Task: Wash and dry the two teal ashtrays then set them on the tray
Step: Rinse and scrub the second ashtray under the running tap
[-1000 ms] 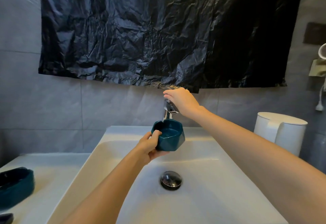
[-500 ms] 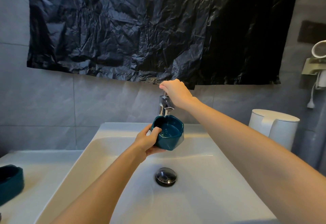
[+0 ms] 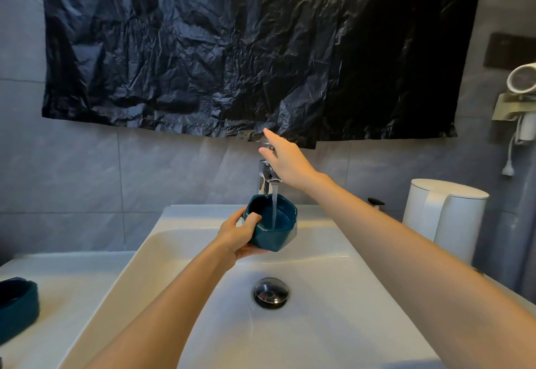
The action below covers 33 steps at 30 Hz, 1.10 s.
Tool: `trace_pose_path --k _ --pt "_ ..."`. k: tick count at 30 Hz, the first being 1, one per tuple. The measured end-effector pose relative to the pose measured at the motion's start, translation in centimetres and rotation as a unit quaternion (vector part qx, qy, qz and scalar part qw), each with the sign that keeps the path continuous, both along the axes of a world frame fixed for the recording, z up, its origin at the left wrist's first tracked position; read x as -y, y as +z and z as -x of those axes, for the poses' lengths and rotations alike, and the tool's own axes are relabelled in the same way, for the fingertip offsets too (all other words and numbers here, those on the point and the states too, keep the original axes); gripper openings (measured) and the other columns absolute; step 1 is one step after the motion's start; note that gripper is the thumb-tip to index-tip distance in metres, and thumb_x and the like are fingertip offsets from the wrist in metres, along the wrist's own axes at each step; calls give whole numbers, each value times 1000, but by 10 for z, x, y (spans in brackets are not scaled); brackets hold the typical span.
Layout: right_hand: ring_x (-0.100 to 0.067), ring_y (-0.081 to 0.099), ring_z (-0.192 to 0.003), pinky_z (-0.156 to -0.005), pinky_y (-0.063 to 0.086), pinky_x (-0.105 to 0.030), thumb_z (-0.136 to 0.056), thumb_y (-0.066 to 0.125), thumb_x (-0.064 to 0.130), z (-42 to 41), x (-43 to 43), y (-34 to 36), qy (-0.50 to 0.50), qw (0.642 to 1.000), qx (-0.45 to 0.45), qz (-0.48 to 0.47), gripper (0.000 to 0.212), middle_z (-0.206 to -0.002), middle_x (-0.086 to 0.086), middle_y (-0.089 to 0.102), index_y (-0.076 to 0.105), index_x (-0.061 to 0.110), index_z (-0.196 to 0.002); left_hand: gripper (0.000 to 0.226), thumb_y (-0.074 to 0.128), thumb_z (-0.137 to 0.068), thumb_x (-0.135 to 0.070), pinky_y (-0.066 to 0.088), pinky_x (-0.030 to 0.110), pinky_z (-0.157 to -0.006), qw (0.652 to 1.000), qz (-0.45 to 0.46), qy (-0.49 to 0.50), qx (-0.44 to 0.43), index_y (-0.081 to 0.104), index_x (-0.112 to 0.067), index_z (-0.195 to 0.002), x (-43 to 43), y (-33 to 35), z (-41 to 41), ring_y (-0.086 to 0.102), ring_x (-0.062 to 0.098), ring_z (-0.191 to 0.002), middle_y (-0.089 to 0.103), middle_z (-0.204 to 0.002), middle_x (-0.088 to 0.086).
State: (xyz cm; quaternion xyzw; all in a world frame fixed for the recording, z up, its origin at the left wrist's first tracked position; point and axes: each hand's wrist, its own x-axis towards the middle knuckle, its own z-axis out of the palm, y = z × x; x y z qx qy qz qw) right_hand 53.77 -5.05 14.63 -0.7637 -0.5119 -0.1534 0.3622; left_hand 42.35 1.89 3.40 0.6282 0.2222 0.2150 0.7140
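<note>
My left hand [image 3: 236, 233] grips a teal ashtray [image 3: 275, 228] by its near rim, thumb inside, and holds it over the white sink [image 3: 333, 304] under the chrome tap [image 3: 268, 175]. A stream of water runs from the spout into the ashtray. My right hand [image 3: 285, 159] is above the tap with its fingers stretched out at the lever. A second teal ashtray [image 3: 17, 307] sits on the white counter at the far left, cut off by the frame edge. No tray is in view.
A chrome drain plug [image 3: 271, 293] sits in the basin. A white lidded bin [image 3: 446, 217] stands to the right of the sink. Black plastic sheeting [image 3: 246, 49] covers the wall above the tap. A wall-mounted hair dryer [image 3: 522, 93] hangs at the far right.
Water now runs from the tap into the ashtray. My right hand's fingers have straightened and lifted at the tap lever. The left hand holds the ashtray in the same place.
</note>
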Motion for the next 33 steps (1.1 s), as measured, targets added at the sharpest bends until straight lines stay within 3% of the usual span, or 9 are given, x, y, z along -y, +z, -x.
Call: trace_pose_path --k 5,8,10,12,15,21,26,29,33 --pt "-11 53 -106 -87 47 -22 -100 44 20 20 38 -42 -74 975 7 -212 23 -116 3 54 53 17 -121 28 50 -98 -26 59 43 -73 1000 -10 2 -28 52 -23 -126 -2 -4 2 63 33 -103 59 -121 14" --pt "-18 53 -109 -85 44 -25 -100 46 26 19 54 -72 -125 976 -149 -94 24 -119 -1 50 50 15 -121 15 46 -100 -29 61 35 -61 997 1 -36 -71 55 -20 -108 1 3 8 66 27 -89 64 -105 13" --pt "-26 54 -113 -89 50 -38 -99 48 31 21 57 -87 -69 907 -414 14 35 -131 -7 52 47 13 -129 18 44 -100 -33 60 32 -58 992 0 -62 -111 54 -17 -101 1 9 13 68 25 -82 66 -98 12" --pt "-30 59 -108 -80 55 -43 -98 50 29 24 56 -97 16 780 -625 17 34 -129 -13 57 49 12 -127 24 44 -99 -37 61 32 -62 987 5 -76 -141 54 -15 -102 -1 12 16 70 25 -82 68 -98 13" --pt "-30 62 -102 -69 56 -41 -98 47 23 25 53 -105 29 739 -672 -16 21 -117 -15 62 51 12 -116 32 44 -98 -41 60 31 -68 983 11 -73 -167 55 -13 -108 -3 7 15 71 25 -82 70 -98 13" --pt "-33 61 -97 -82 56 -45 -95 40 16 10 56 -108 -52 840 -539 -38 11 -105 -17 61 51 15 -94 31 42 -100 -37 59 33 -75 985 60 -95 -129 56 -11 -108 14 -11 -3 70 26 -89 69 -103 15" --pt "-16 52 -112 -95 41 -23 -98 49 20 8 58 -122 -74 990 -118 -22 27 -124 -2 52 54 14 -124 23 48 -99 -23 60 42 -65 999 -22 23 -32 53 -9 -116 4 -13 -4 66 28 -86 63 -112 17" --pt "-15 52 -111 -100 40 -23 -93 51 5 18 63 -129 -34 993 102 -49 28 -125 0 53 61 11 -118 17 51 -97 -22 60 43 -69 995 -55 84 -22 53 -17 -113 -7 -15 1 63 34 -100 59 -119 18" --pt "-20 48 -125 -117 4 -23 -86 48 -4 29 59 -134 7 965 221 141 46 -128 -4 60 60 14 -127 22 53 -97 -20 57 37 -64 989 -85 121 -1 53 -18 -118 -12 -13 4 60 32 -102 59 -117 15"
